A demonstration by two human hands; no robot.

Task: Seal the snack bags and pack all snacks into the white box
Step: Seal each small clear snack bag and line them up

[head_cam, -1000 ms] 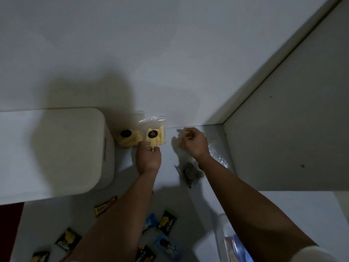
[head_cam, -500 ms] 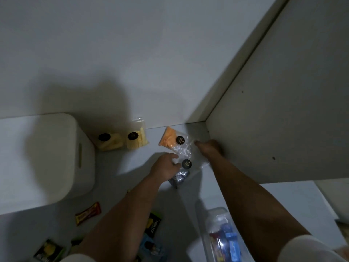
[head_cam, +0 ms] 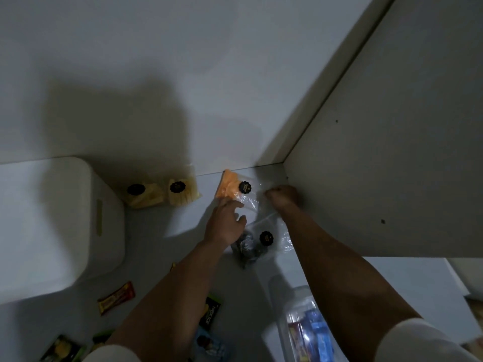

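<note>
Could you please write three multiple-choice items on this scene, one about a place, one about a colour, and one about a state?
1. Where does the white box stand?
A. left of the two yellow snack bags
B. right of the orange snack bag
C. on top of the bags

2. What colour is the snack in the bag both hands are at?
A. green
B. orange
C. blue

3. How is the right hand?
A. flat and open
B. out of view
C. curled on the bag's clear plastic

Answers: 1 A, the yellow snack bags lie to its right. 2 B, the orange snack bag is between the left hand and right hand. 3 C, its fingers are curled at the plastic.
</note>
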